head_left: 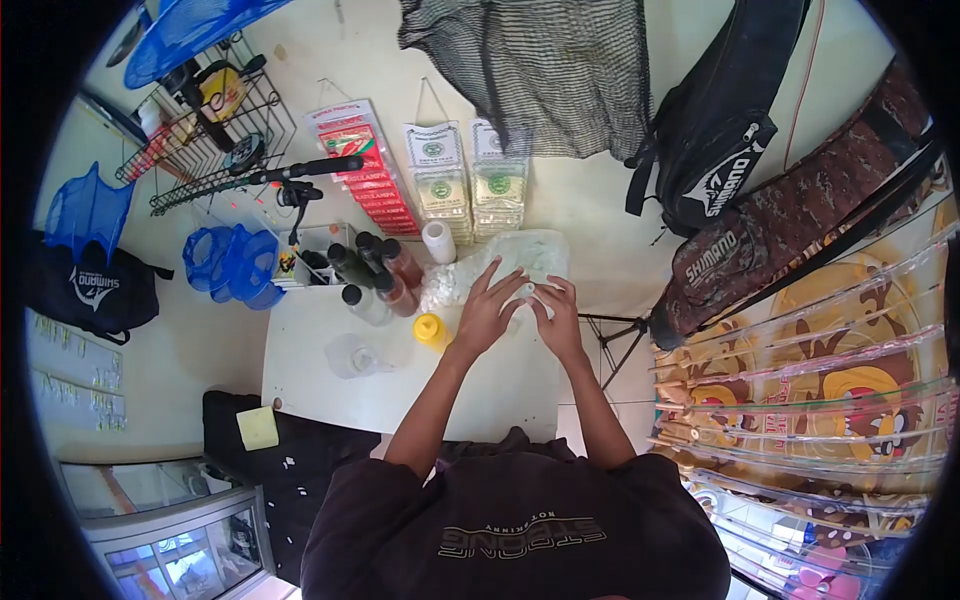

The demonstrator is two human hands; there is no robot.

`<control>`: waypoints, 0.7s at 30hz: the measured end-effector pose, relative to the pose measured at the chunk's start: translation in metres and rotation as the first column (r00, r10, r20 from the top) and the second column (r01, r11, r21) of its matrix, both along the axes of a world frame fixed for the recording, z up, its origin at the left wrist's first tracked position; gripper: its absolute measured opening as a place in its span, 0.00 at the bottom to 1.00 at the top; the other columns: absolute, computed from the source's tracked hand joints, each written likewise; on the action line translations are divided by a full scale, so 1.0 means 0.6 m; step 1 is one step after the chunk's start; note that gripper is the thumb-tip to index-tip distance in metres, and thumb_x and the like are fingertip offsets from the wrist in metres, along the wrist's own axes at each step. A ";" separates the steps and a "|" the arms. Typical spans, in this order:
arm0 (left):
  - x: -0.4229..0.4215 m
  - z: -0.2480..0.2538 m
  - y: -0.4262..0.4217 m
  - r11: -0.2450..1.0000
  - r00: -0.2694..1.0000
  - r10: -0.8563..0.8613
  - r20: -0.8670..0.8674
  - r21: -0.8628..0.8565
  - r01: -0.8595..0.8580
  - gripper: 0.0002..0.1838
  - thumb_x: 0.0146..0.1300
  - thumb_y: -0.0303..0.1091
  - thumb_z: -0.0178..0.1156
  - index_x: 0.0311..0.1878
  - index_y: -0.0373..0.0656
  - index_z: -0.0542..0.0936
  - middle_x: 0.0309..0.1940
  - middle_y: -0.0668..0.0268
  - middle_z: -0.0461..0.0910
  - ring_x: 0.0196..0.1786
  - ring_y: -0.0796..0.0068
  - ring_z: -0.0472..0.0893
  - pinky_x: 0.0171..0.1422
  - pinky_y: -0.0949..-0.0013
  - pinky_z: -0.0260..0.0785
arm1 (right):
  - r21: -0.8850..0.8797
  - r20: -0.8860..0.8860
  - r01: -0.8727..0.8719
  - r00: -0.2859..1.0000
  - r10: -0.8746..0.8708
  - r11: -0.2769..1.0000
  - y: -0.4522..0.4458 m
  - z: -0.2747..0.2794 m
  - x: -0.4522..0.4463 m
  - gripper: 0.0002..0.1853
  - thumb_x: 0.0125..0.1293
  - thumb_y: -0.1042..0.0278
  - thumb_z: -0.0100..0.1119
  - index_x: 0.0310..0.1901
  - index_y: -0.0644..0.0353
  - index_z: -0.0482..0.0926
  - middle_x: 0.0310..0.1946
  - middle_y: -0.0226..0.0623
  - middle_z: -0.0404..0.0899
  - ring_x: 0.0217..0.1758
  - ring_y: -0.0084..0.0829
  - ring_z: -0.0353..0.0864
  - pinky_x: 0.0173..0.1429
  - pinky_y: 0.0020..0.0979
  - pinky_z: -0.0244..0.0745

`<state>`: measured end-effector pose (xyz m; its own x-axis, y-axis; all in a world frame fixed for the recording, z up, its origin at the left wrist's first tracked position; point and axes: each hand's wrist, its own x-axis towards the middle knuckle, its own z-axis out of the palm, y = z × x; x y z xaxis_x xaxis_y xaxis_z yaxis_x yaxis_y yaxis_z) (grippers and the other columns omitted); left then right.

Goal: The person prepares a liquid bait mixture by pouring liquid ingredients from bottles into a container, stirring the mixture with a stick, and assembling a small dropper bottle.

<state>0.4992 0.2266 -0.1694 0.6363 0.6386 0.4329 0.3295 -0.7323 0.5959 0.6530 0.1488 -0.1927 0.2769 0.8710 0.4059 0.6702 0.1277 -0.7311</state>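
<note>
My left hand [487, 312] and my right hand [556, 312] meet over the white table. Their fingertips pinch a small white round piece [527, 289] between them; its exact kind is too small to make out. Behind the hands lies a clear plastic bag [545, 250]. Left of my left hand is a heap of small white pieces [440, 290], apparently in clear plastic. Nearby stand a yellow-capped bottle [430, 331] and a white bottle [438, 242].
Several dark and reddish bottles [398, 262] stand at the table's left back. An empty-looking clear bottle [355, 356] lies in front of them. A fishing rod with reel [296, 195] juts in from the left. Rod bags [715, 170] hang at the right, above a rack of rods [800, 400].
</note>
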 end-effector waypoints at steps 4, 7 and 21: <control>-0.048 0.025 0.009 0.999 1.000 0.000 0.000 -0.032 0.000 0.21 0.63 0.34 0.64 0.60 0.48 0.78 0.62 0.66 0.77 0.75 0.54 0.62 0.74 0.55 0.58 | 0.043 -0.107 -0.061 0.992 0.065 0.997 0.011 0.015 -0.047 0.13 0.64 0.75 0.63 0.50 0.63 0.82 0.51 0.40 0.82 0.72 0.43 0.63 0.68 0.41 0.68; -0.097 0.037 0.013 0.998 0.999 0.005 -0.036 -0.062 -0.007 0.21 0.62 0.33 0.65 0.59 0.48 0.79 0.61 0.65 0.78 0.73 0.55 0.64 0.73 0.55 0.59 | 0.049 -0.017 -0.097 0.995 0.098 0.994 0.011 0.032 -0.095 0.18 0.65 0.73 0.63 0.58 0.61 0.79 0.56 0.42 0.79 0.74 0.44 0.61 0.71 0.41 0.65; -0.283 -0.014 0.026 0.963 0.955 0.270 0.123 -0.048 -0.266 0.20 0.62 0.31 0.63 0.58 0.43 0.78 0.55 0.59 0.80 0.67 0.53 0.70 0.70 0.56 0.64 | -0.269 -0.098 -0.094 0.993 0.070 0.958 0.030 -0.084 -0.276 0.58 0.51 0.51 0.76 0.75 0.65 0.48 0.73 0.55 0.54 0.76 0.56 0.52 0.77 0.48 0.53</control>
